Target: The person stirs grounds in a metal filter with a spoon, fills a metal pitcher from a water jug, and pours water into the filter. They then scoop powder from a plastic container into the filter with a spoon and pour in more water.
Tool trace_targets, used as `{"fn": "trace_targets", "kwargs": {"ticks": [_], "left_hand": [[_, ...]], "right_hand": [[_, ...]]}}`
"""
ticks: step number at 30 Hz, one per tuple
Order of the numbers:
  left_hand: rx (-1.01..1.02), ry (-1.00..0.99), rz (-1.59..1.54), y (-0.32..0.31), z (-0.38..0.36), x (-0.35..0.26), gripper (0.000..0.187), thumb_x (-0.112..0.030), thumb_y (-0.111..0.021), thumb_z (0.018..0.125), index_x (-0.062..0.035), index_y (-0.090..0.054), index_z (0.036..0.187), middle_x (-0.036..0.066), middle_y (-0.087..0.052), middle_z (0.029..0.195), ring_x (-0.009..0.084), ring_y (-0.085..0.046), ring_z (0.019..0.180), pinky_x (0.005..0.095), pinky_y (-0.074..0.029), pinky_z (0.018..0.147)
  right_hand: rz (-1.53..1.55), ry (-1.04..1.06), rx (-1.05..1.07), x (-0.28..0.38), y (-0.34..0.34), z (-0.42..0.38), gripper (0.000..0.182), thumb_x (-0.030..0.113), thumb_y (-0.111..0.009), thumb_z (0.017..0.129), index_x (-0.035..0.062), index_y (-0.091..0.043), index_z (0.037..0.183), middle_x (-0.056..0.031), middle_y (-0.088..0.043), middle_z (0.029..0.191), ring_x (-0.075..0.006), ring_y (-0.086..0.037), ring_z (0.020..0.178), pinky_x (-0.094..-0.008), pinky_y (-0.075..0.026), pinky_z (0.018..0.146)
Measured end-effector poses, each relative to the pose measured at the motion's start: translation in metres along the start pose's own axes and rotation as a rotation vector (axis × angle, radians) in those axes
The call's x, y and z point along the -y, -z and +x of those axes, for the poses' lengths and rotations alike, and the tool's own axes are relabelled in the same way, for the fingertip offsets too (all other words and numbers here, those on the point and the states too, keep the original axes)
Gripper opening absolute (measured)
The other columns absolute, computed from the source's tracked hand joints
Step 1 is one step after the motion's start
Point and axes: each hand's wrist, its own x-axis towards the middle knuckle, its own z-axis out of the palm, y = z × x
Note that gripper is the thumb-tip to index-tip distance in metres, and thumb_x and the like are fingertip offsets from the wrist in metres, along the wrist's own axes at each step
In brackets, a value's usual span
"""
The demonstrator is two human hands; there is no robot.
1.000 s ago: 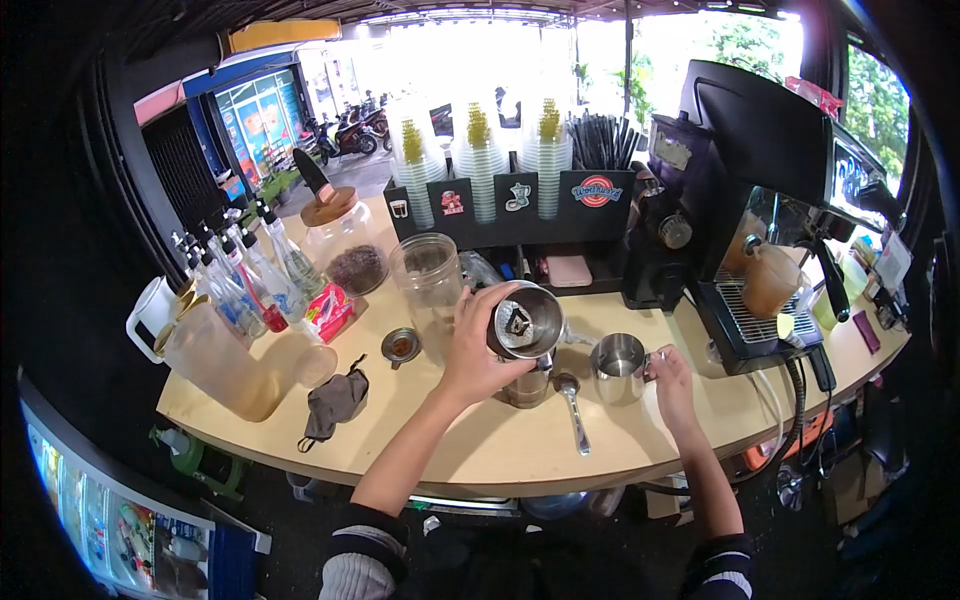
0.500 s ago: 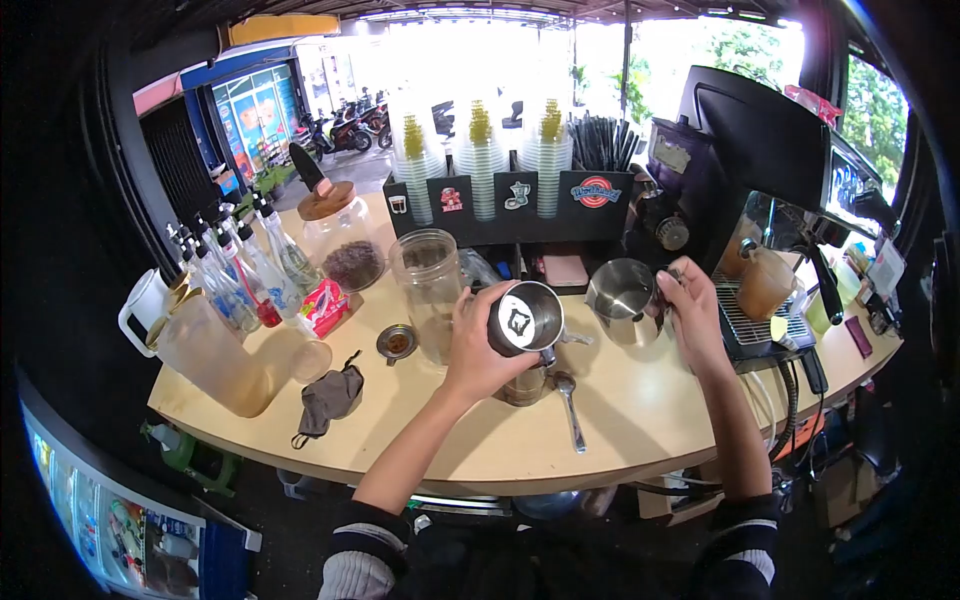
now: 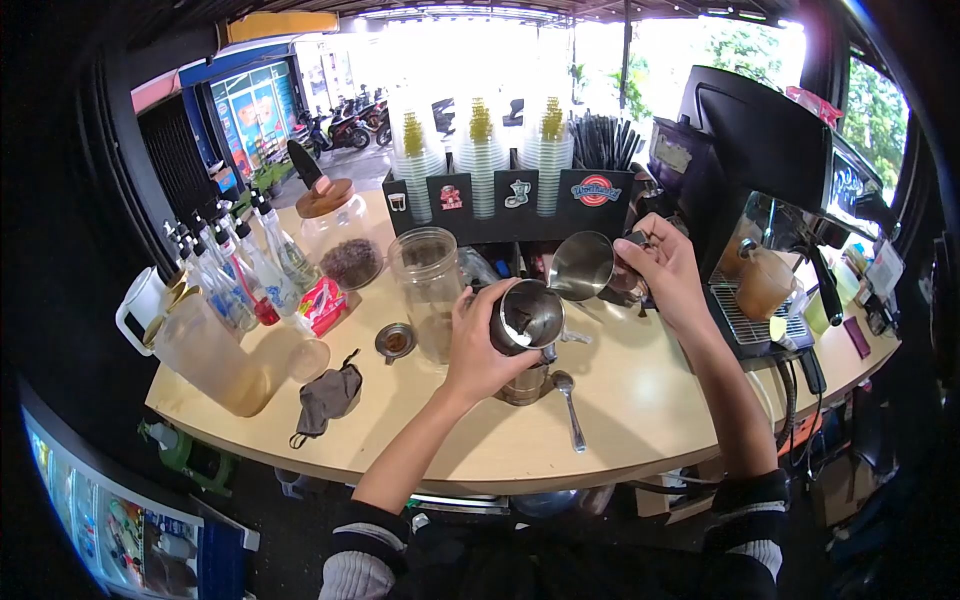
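One metal cup [image 3: 536, 312] fills the left hand [image 3: 474, 347], one metal pitcher [image 3: 580, 267] the right hand [image 3: 668, 272]; a spoon [image 3: 574, 420] lies near the surface's edge [image 3: 540, 472].

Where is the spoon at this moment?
In the head view, the spoon lies on the table, right of centre, to the right of the person's left hand.

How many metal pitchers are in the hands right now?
2: one pitcher in the left hand, and a second pitcher in the right hand, tipped towards the first. Neither held pitcher is hidden.
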Motion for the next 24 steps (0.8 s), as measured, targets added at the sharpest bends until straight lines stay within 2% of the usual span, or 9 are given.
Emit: {"fn": "trace_targets", "kwargs": {"ticks": [8,13,16,24], "left_hand": [[0.016,-0.009,0.005,0.001,0.0,0.0,0.082,-0.022,-0.08,0.051,-0.0095,-0.046,0.125,0.009,-0.056,0.118,0.029,-0.048,0.115,0.0478,-0.023,0.109],[0.012,-0.005,0.009,0.001,-0.001,-0.001,0.082,-0.022,-0.08,0.051,-0.0099,-0.046,0.125,0.009,-0.056,0.118,0.0296,-0.048,0.115,0.0475,-0.022,0.109],[0.011,0.001,0.007,0.001,-0.001,-0.001,0.082,-0.022,-0.08,0.05,-0.01,-0.046,0.124,0.009,-0.056,0.118,0.0298,-0.047,0.116,0.0474,-0.023,0.109],[0.014,0.037,0.013,0.001,-0.003,-0.001,0.083,-0.02,-0.08,0.049,-0.0098,-0.046,0.125,0.009,-0.054,0.12,0.0323,-0.042,0.119,0.046,-0.024,0.108]], "right_hand": [[-0.019,0.002,0.019,0.011,-0.016,0.002,0.02,0.006,-0.063,0.085,0.0052,-0.044,0.078,0.0022,-0.049,0.068,-0.0027,-0.051,0.063,-0.02,-0.044,0.053],[-0.107,0.054,-0.004,0.001,-0.016,0.007,0.022,0.005,-0.064,0.083,0.0051,-0.044,0.076,0.0047,-0.041,0.066,-0.001,-0.041,0.061,-0.0185,-0.036,0.053],[-0.138,0.055,-0.018,0.0,-0.016,0.008,0.022,0.004,-0.065,0.082,0.0053,-0.044,0.075,0.0048,-0.04,0.066,-0.0012,-0.037,0.059,-0.0189,-0.032,0.052],[-0.171,0.091,-0.041,-0.005,-0.012,0.014,0.021,0.005,-0.066,0.081,0.0047,-0.045,0.076,0.0049,-0.038,0.067,-0.0024,-0.035,0.061,-0.0199,-0.032,0.053]]}}
